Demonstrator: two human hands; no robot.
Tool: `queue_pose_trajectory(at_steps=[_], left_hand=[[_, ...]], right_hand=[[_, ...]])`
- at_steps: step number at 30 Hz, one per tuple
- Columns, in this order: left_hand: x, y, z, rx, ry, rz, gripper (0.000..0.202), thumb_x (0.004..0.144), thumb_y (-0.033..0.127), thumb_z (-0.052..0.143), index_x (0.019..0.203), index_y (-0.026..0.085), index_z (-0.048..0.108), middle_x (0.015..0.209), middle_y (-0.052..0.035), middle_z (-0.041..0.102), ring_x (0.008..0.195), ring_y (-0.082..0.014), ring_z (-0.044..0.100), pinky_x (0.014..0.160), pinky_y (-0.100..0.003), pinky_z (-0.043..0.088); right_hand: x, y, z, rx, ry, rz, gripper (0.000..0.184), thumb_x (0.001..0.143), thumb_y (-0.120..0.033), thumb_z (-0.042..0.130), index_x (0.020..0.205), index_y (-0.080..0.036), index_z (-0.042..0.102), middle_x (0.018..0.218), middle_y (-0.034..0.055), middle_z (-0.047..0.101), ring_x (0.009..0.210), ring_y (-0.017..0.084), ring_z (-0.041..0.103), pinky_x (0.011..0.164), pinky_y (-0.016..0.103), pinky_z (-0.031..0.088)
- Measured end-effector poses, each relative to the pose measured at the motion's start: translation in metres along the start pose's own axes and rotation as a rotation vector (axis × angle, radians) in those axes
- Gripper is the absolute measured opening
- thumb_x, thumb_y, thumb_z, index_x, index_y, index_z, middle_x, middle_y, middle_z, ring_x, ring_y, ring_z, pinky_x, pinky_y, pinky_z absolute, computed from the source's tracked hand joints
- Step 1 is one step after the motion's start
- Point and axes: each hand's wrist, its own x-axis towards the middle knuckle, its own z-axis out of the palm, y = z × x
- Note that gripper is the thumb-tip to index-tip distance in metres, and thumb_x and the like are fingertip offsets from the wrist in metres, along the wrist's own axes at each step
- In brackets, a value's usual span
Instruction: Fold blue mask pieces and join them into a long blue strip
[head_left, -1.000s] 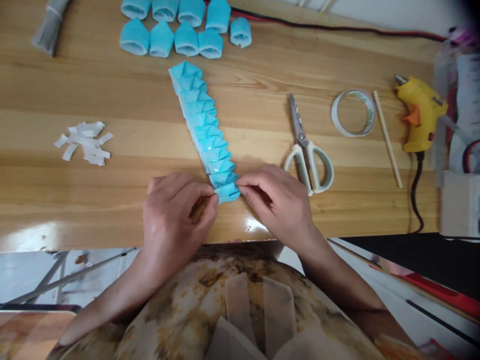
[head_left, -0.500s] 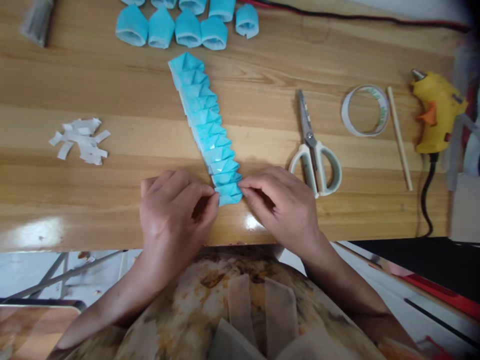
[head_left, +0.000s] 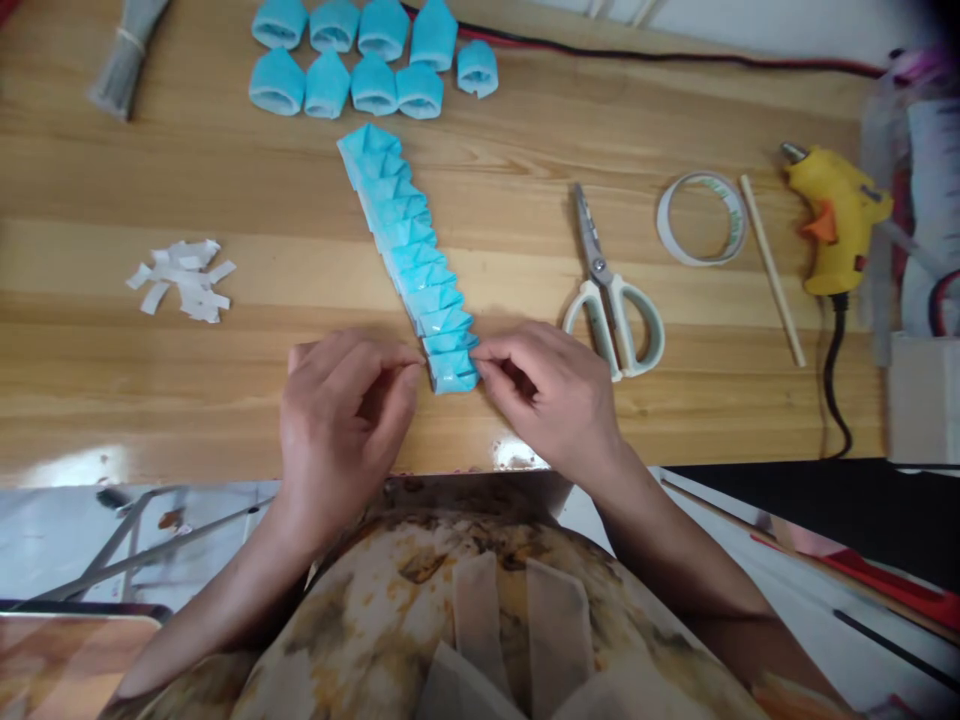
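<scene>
A long strip of overlapping folded blue paper pieces lies slantwise on the wooden table. My left hand pinches the strip's near end from the left, fingers curled. My right hand pinches the same end from the right. Both hands rest on the table close to its front edge. Several rolled blue paper pieces lie in two rows at the far side.
White-handled scissors lie right of my right hand. Beyond are a tape roll, a thin wooden stick and a yellow glue gun with its black cord. White paper scraps lie at left, a grey bundle far left.
The strip's near end looks pushed a little away from me, and my left fingers have shifted on it. The view has also shifted slightly.
</scene>
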Motion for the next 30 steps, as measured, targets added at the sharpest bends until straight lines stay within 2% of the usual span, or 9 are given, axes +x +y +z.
queue_pose_trajectory(at_steps=[5, 10, 13, 16, 20, 24, 27, 30], left_hand=[[-0.001, -0.003, 0.003, 0.069, -0.03, 0.104, 0.026, 0.091, 0.012, 0.057, 0.096, 0.027, 0.078, 0.078, -0.0015, 0.068, 0.073, -0.0214, 0.059, 0.074, -0.039, 0.034], [0.0, -0.003, 0.007, 0.201, -0.038, 0.132, 0.031, 0.095, 0.013, 0.051, 0.096, 0.025, 0.079, 0.077, -0.0034, 0.068, 0.073, -0.0215, 0.059, 0.073, -0.04, 0.035], [-0.001, -0.002, 0.007, 0.23, -0.038, 0.148, 0.031, 0.096, 0.014, 0.05, 0.099, 0.023, 0.08, 0.079, -0.0043, 0.07, 0.074, -0.0219, 0.06, 0.073, -0.041, 0.036], [-0.001, -0.002, 0.007, 0.245, -0.035, 0.152, 0.031, 0.097, 0.015, 0.05, 0.101, 0.023, 0.08, 0.079, -0.0044, 0.07, 0.074, -0.0219, 0.061, 0.072, -0.04, 0.037], [-0.001, -0.004, 0.009, 0.262, -0.032, 0.145, 0.031, 0.096, 0.015, 0.05, 0.1, 0.024, 0.08, 0.083, -0.0044, 0.072, 0.078, -0.0226, 0.062, 0.073, -0.04, 0.038], [-0.002, -0.006, 0.01, 0.261, -0.02, 0.14, 0.03, 0.095, 0.014, 0.051, 0.098, 0.025, 0.08, 0.084, -0.004, 0.073, 0.081, -0.0232, 0.064, 0.075, -0.04, 0.039], [-0.002, -0.009, 0.009, 0.224, -0.01, 0.157, 0.029, 0.094, 0.014, 0.052, 0.095, 0.025, 0.08, 0.085, -0.0037, 0.074, 0.082, -0.0231, 0.066, 0.074, -0.04, 0.039], [-0.002, -0.011, 0.009, 0.155, -0.001, 0.143, 0.029, 0.094, 0.015, 0.052, 0.094, 0.024, 0.08, 0.085, -0.0034, 0.074, 0.078, -0.0209, 0.065, 0.074, -0.038, 0.04]], right_hand=[[0.0, 0.001, 0.002, -0.018, 0.024, -0.023, 0.013, 0.096, -0.013, 0.06, 0.091, -0.019, 0.07, 0.084, 0.0043, 0.074, 0.077, 0.017, 0.066, 0.071, 0.031, 0.05], [-0.003, 0.002, 0.003, 0.01, 0.054, -0.052, 0.013, 0.1, -0.019, 0.057, 0.098, -0.021, 0.069, 0.091, 0.0046, 0.076, 0.085, 0.019, 0.07, 0.078, 0.033, 0.053], [-0.005, 0.0, 0.002, 0.025, 0.097, -0.07, 0.02, 0.101, -0.017, 0.051, 0.11, -0.023, 0.068, 0.098, 0.005, 0.076, 0.09, 0.02, 0.069, 0.082, 0.037, 0.054], [-0.005, 0.001, 0.002, -0.037, 0.137, -0.146, 0.03, 0.098, -0.013, 0.047, 0.115, -0.026, 0.068, 0.108, 0.0056, 0.073, 0.099, 0.023, 0.066, 0.089, 0.043, 0.053], [-0.002, 0.007, 0.008, -0.123, 0.085, -0.198, 0.032, 0.097, -0.01, 0.047, 0.11, -0.027, 0.07, 0.131, 0.0065, 0.068, 0.122, 0.028, 0.057, 0.101, 0.05, 0.05], [-0.003, 0.008, 0.012, -0.116, 0.089, -0.175, 0.032, 0.098, -0.009, 0.046, 0.105, -0.027, 0.071, 0.134, 0.0064, 0.066, 0.125, 0.027, 0.056, 0.103, 0.051, 0.049], [-0.007, 0.007, 0.004, -0.097, 0.183, -0.2, 0.032, 0.097, -0.009, 0.043, 0.104, -0.026, 0.07, 0.128, 0.0064, 0.068, 0.12, 0.025, 0.06, 0.101, 0.048, 0.05], [-0.007, 0.017, -0.018, -0.166, 0.277, -0.191, 0.032, 0.096, -0.01, 0.042, 0.107, -0.026, 0.068, 0.119, 0.0062, 0.071, 0.111, 0.025, 0.064, 0.097, 0.047, 0.051]])
